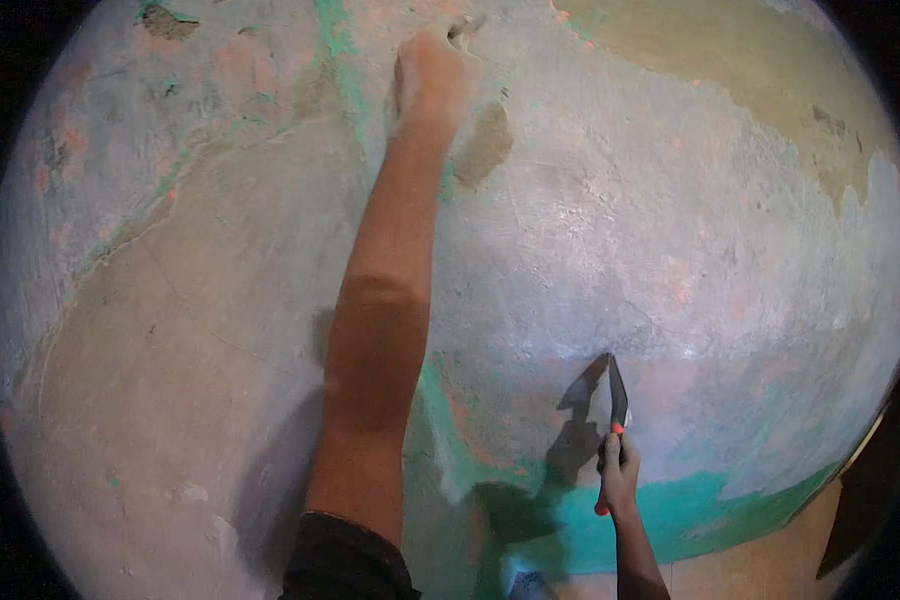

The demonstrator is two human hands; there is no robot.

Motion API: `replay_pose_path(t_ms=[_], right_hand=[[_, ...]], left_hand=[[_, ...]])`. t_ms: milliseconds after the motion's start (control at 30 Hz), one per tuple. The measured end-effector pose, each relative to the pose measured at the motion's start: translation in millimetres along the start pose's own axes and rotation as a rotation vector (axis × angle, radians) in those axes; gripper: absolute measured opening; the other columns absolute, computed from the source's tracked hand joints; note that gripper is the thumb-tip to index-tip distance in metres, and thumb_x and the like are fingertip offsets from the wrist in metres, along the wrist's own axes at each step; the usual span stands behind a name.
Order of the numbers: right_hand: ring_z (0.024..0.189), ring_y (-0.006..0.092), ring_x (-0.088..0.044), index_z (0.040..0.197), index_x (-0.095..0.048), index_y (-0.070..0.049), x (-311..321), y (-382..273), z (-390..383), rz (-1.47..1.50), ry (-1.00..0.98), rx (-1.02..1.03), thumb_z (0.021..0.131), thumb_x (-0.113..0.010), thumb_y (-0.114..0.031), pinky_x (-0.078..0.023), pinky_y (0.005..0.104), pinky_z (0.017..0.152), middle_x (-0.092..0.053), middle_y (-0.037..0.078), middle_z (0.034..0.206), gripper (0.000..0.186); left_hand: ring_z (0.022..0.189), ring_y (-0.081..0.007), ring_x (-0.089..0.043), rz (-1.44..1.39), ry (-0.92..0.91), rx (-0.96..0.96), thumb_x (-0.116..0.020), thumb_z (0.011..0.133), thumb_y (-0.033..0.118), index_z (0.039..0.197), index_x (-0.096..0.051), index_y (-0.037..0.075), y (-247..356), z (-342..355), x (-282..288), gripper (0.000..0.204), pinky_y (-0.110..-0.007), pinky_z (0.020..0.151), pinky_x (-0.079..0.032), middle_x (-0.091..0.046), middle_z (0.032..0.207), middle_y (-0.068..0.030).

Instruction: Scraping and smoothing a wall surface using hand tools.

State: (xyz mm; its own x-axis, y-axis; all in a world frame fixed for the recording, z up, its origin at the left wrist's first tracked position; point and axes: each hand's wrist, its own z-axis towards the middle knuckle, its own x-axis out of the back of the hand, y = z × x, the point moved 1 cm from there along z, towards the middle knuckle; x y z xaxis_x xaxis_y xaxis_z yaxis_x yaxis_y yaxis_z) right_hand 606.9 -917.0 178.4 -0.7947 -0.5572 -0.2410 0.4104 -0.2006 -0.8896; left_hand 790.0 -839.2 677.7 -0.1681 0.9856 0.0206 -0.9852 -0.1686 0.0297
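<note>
My left arm, in a dark short sleeve, reaches up across a patchy painted wall. My left hand is closed high on the wall, with a small pale and dark piece at its fingers, too unclear to name. Lower on the right, my right hand grips the orange-red handle of a trowel, its dark pointed blade angled upward at the wall and casting a shadow on it. The surface is pale lilac-grey with green and pink traces, plus bare plaster patches, one beside my left hand.
A green band runs along the lower wall above a tan strip, which may be floor. Dark shapes and a thin pale edge stand at the far right. A large olive-brown bare patch spreads across the upper right.
</note>
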Motion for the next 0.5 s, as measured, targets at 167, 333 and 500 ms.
replay_pose_path(t_ms=[167, 333, 500], right_hand=[[0.064, 0.0076, -0.042, 0.091, -0.056, 0.001, 29, -13, 24, -0.117, -0.039, 0.119, 0.100, -0.051, -0.027, -0.035, 0.0274, 0.055, -0.047, -0.001, 0.067, 0.030], [0.053, 0.0041, -0.040, 0.086, -0.049, -0.008, 48, -57, 74, -0.205, 0.004, 0.348, 0.104, -0.045, -0.028, -0.032, 0.0216, 0.047, -0.042, -0.005, 0.065, 0.027], [0.058, 0.0058, -0.040, 0.093, -0.052, -0.002, 41, -162, 106, -0.305, -0.010, 0.405, 0.103, -0.044, -0.025, -0.034, 0.0261, 0.050, -0.042, -0.001, 0.065, 0.027]], left_hand=[[0.091, -0.0286, -0.068, -0.011, -0.271, -0.136, -0.063, 0.088, 0.017, 0.111, -0.070, 0.009, 3, -8, -5, 0.026, -0.039, 0.084, -0.051, -0.070, 0.099, -0.0180], [0.090, -0.0249, -0.069, -0.037, -0.157, -0.151, -0.065, 0.088, 0.017, 0.111, -0.070, 0.009, 9, -1, -11, 0.025, -0.035, 0.083, -0.051, -0.071, 0.098, -0.0153], [0.090, -0.0224, -0.068, -0.004, -0.189, -0.058, -0.068, 0.086, 0.023, 0.110, -0.070, 0.007, 1, 13, 5, 0.029, -0.034, 0.083, -0.051, -0.072, 0.098, -0.0133]])
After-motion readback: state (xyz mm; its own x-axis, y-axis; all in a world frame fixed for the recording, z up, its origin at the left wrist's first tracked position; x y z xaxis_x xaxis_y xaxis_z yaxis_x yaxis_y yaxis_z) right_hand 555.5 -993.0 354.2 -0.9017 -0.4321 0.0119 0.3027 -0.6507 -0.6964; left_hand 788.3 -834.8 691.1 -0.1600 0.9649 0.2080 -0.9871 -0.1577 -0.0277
